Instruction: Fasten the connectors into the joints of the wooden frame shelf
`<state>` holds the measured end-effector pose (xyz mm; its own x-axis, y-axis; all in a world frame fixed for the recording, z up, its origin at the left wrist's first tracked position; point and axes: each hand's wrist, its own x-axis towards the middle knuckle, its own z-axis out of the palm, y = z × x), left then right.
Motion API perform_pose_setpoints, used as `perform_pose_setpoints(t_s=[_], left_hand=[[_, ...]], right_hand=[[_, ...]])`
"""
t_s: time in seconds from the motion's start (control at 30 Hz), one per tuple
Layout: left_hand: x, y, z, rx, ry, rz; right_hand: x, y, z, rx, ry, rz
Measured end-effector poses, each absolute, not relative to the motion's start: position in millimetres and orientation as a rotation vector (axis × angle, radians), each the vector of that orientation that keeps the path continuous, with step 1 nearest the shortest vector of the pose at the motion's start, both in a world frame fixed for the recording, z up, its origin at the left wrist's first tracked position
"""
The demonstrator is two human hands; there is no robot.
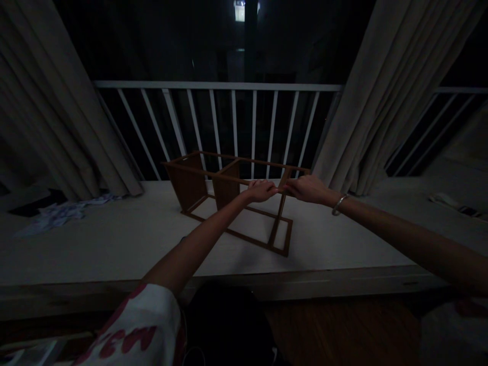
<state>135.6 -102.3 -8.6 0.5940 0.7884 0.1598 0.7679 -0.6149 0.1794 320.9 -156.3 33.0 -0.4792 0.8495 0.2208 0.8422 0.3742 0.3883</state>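
A brown wooden shelf stand lies on its side on the pale window ledge. Its two flat panels show toward the left, and its open frame with thin legs lies to the right. My left hand is closed round the near upper rail, left of a cross bar. Just to its right, my right hand grips the same rail by the cross bar joint, its fingers bent. The fingertips of both hands come close together. Whether a small part sits between them is too dark to make out.
Behind the stand runs a white railing before a dark window. Beige curtains hang at the left and right. Crumpled patterned cloth lies on the ledge at left. Below the ledge's front edge is wooden floor.
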Motion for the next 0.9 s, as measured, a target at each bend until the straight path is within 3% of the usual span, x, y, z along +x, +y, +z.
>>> perform_pose_setpoints(t_s=[0.17,0.3,0.43,0.7,0.9], left_hand=[[135,-105,-5,2.730,1.323,0.337],[136,-101,-7,2.745,1.314,0.336],[136,-98,-11,2.733,1.292,0.342],[137,-112,-7,2.625,1.278,0.491],[138,-135,-8,2.577,1.340,0.858]], right_hand=[[326,-150,31,1.536,2.622,0.766],[344,-149,47,1.982,2.673,0.934],[356,-165,59,1.993,2.649,0.977],[335,-214,-3,1.788,2.914,0.334],[318,-244,-75,1.836,3.077,-0.316]])
